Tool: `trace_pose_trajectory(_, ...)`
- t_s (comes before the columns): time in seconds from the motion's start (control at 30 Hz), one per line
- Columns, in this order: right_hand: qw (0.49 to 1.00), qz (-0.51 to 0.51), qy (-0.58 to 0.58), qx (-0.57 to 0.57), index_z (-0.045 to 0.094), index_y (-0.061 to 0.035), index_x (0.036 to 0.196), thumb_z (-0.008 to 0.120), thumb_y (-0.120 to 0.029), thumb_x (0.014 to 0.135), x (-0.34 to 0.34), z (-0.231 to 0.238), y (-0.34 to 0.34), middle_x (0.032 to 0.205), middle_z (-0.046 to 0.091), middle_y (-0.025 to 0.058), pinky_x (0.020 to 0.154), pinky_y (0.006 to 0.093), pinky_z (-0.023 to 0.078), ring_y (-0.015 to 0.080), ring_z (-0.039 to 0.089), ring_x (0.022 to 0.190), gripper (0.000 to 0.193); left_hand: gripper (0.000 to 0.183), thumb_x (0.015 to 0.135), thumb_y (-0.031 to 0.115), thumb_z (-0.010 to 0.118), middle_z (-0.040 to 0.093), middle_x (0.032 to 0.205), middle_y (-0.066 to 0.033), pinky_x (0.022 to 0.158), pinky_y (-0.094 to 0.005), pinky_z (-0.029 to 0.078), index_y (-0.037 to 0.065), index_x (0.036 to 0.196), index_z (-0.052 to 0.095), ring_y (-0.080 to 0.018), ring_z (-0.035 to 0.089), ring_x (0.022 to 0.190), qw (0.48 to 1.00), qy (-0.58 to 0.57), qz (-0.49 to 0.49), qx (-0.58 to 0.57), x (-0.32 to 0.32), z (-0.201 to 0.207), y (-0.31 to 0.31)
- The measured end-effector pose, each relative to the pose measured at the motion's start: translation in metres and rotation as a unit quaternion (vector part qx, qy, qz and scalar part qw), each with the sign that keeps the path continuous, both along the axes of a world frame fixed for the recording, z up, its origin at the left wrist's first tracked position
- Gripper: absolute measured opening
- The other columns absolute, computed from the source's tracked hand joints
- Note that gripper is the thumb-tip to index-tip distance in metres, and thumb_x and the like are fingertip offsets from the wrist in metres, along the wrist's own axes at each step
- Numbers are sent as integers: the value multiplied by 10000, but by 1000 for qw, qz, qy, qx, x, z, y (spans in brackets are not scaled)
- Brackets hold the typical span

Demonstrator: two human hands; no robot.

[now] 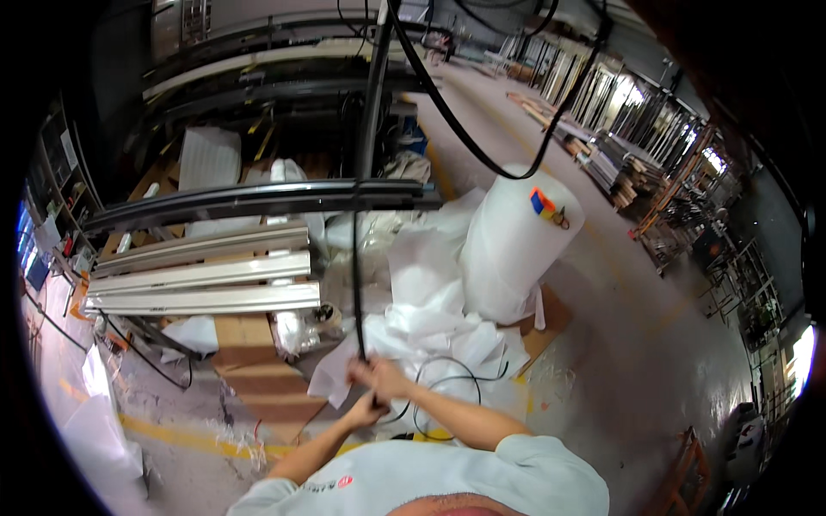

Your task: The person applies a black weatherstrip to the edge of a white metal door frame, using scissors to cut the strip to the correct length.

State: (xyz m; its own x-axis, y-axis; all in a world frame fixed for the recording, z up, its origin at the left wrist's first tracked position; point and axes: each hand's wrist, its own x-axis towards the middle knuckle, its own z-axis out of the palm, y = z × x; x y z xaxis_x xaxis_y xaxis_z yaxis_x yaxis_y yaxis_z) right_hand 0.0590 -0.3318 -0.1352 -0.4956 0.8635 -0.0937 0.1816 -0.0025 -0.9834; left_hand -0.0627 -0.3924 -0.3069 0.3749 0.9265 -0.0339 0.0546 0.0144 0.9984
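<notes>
A thin black cord (357, 284) runs down from the dark metal profiles to my hands in front of my chest. My right hand (383, 378) is closed around it, slightly blurred by motion. Just below, my left hand (366, 411) is also closed on the cord. Beyond the hands, a dark loose loop (479, 387) curls over crumpled white foam sheeting (430, 331); whether it is the same cord I cannot tell.
Dark profiles (258, 203) lie across a rack, with white profiles (206, 297) on the near left. A big white foam roll (516, 249) stands right of centre, with an orange and blue item (542, 203) on top. A black cable (447, 120) droops overhead. Cardboard (258, 370) lies below the rack.
</notes>
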Motion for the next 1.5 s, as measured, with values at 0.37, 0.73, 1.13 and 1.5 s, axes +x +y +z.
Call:
trace_pose_trajectory(0.37, 887, -459, -36, -40, 589, -39, 882, 542, -273, 1023, 71, 5, 41, 607, 575, 61, 428, 319, 477, 167, 589, 488, 277, 430, 797, 438, 675, 692, 835, -251, 754, -478, 549, 22, 877, 744, -420, 687, 826, 835, 491, 72, -237, -426, -74, -341)
trace_pose_trajectory(0.73, 672, -528, -332, 400, 374, 64, 1383, 650, -201, 893, 17, 70, -14, 1520, 281, 280, 1112, 531, 351, 394, 263, 1430, 622, 348, 782, 329, 741, 682, 764, -226, 639, -442, 510, -10, 862, 732, -365, 664, 680, 836, 481, 245, -95, -519, 3, -329)
trace_pose_trajectory(1.13, 913, 233, -262, 208, 623, -51, 958, 665, -367, 915, -219, 14, -157, 788, 646, 192, 642, 480, 477, 385, 633, 728, 321, 347, 698, -97, 563, 656, 893, -202, 737, -442, 521, 35, 1006, 654, -405, 644, 857, 842, 365, 341, 203, -455, 59, -244)
trace_pose_trajectory(1.5, 650, -432, -619, 88, 646, 44, 1216, 458, -442, 1023, 215, 51, -88, 1250, 629, 274, 975, 497, 468, 466, 568, 1192, 556, 201, 777, -64, 514, 628, 815, -232, 709, -398, 487, 13, 910, 643, -383, 615, 754, 741, 404, 536, 6, -705, 8, -383)
